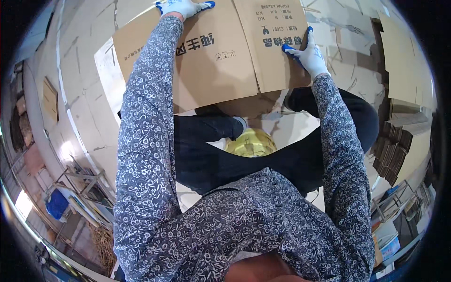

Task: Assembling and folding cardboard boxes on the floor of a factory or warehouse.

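- The brown cardboard (pixel 221 70) lies under both hands, longest left to right as seen.
- The left hand (pixel 183 7) is farther out, fingers spread open.
- The right hand (pixel 312 60) is closer to the near edge; I can't tell if it grips.

So there's a shiny gold round thing (pixel 251 142) around mid-view (stool seat maybe, can't really tell). The pale floor (pixel 84 66) has a white line (pixel 75 124) on the left, plus a loose cardboard piece (pixel 50 99) beside it. Further down sit a metal frame (pixel 83 180) and something blue (pixel 57 204). Over right, a brown cardboard stack (pixel 391 152).
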A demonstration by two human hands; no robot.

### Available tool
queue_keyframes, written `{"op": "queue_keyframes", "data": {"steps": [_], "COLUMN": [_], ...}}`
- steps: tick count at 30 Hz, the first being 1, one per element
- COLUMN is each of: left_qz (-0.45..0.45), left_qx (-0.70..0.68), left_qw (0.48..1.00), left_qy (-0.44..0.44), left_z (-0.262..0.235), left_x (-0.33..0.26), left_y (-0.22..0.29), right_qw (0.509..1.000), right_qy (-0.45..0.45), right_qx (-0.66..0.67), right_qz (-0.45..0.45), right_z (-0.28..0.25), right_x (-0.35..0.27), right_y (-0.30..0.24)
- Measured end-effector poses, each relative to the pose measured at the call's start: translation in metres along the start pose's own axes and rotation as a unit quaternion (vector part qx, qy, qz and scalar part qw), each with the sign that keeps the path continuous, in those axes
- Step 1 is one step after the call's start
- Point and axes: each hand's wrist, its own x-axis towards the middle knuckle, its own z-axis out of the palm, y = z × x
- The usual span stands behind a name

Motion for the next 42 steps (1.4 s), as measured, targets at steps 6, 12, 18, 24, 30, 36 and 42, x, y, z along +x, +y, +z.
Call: {"op": "queue_keyframes", "data": {"steps": [6, 12, 18, 24, 30, 36, 42], "left_qz": [0.08, -0.257, -0.256, -0.166, -0.169, -0.128, -0.18], "left_qx": [-0.005, -0.06, -0.564, -0.54, -0.507, -0.486, -0.409], "left_qw": [0.971, 0.955, 0.784, 0.825, 0.845, 0.864, 0.894], "left_qy": [0.225, 0.138, 0.023, -0.016, -0.004, 0.014, 0.019], "left_z": [0.049, 0.071, 0.132, 0.111, 0.129, 0.134, 0.117], "left_x": [-0.001, -0.084, -0.17, -0.189, -0.193, -0.18, -0.182], "left_y": [-0.034, -0.128, -0.262, -0.223, -0.232, -0.24, -0.23], "right_qw": [0.998, 0.998, 0.999, 1.0, 0.999, 1.0, 0.998], "right_qy": [-0.041, -0.017, -0.018, -0.011, -0.012, -0.006, 0.029], "right_qx": [0.043, 0.004, 0.031, 0.028, 0.037, 0.025, -0.041], "right_qz": [0.034, 0.06, 0.03, 0.011, 0.0, -0.011, -0.03], "right_z": [0.005, 0.001, 0.014, 0.017, 0.02, 0.026, 0.018], "right_x": [-0.002, -0.004, 0.004, 0.011, 0.01, 0.008, 0.013], "right_y": [0.002, 0.011, 0.013, 0.014, 0.022, 0.027, 0.014]}}
